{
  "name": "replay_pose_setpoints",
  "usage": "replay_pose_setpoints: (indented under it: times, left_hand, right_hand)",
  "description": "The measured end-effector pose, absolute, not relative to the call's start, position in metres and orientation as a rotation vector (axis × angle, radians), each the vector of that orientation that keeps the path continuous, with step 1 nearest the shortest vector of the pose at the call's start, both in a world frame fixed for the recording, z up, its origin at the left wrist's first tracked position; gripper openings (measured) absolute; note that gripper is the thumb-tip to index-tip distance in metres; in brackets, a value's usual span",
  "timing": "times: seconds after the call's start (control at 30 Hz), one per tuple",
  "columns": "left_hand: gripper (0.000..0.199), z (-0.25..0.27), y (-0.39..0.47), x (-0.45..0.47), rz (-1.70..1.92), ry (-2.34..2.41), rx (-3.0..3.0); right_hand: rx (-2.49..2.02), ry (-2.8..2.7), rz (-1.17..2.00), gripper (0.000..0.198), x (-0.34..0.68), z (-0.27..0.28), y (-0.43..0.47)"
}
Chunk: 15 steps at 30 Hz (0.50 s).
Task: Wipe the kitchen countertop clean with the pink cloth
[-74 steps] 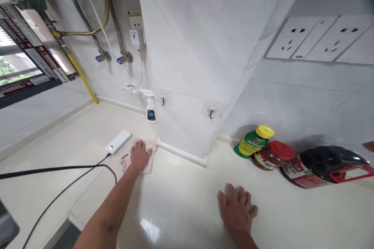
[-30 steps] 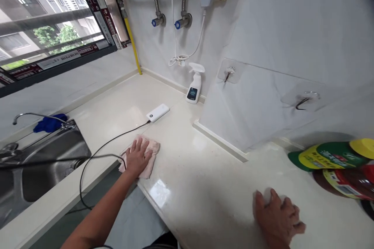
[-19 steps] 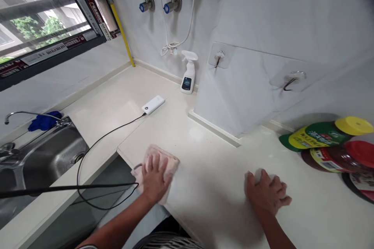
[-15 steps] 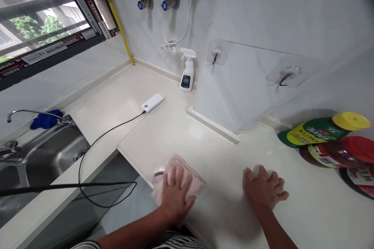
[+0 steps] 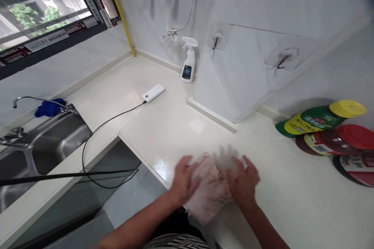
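A pale pink cloth [image 5: 206,192], rumpled, lies at the front edge of the white countertop [image 5: 172,128], between my two hands. My left hand [image 5: 181,182] is at the cloth's left side, its thumb and curled fingers on the cloth's edge. At the right side of the cloth is my right hand [image 5: 244,182], fingers apart and somewhat smeared by motion; whether it touches the cloth is hard to tell. A wet, shiny patch [image 5: 161,168] shows on the counter left of my left hand.
A white spray bottle [image 5: 188,64] stands against the wall. A white power bank [image 5: 153,93] with a black cable [image 5: 112,118] lies on the counter. Bottles with yellow [image 5: 347,108] and red [image 5: 356,136] caps are at right. A steel sink [image 5: 58,140] is at left.
The cloth has shifted right and is more rumpled. My left hand has gone from flat on top of it to its left side. My right hand has moved left to the cloth.
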<state>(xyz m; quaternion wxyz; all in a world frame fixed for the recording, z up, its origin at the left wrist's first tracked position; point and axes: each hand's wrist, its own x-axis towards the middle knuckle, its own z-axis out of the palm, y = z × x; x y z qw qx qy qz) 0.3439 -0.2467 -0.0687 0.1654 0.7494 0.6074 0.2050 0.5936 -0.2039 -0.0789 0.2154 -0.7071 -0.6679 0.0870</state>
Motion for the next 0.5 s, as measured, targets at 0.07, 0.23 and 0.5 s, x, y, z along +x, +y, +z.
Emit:
replay_pose_setpoints:
  times: [0.07,0.23,0.5]
  left_hand:
    - [0.045,-0.064,-0.224,0.302,0.562,2.025,2.001]
    - [0.048,-0.058,-0.170,0.240,0.523,2.235,1.893]
    - [0.052,-0.065,-0.150,0.250,0.373,2.326,1.969]
  right_hand:
    - [-1.740,-2.132,0.344,0.054,0.557,-0.075,-0.233]
    - [-1.527,-2.490,0.589,0.071,0.465,-0.068,-0.267]
    - [-1.060,-2.593,0.569,0.048,0.492,-0.066,-0.285]
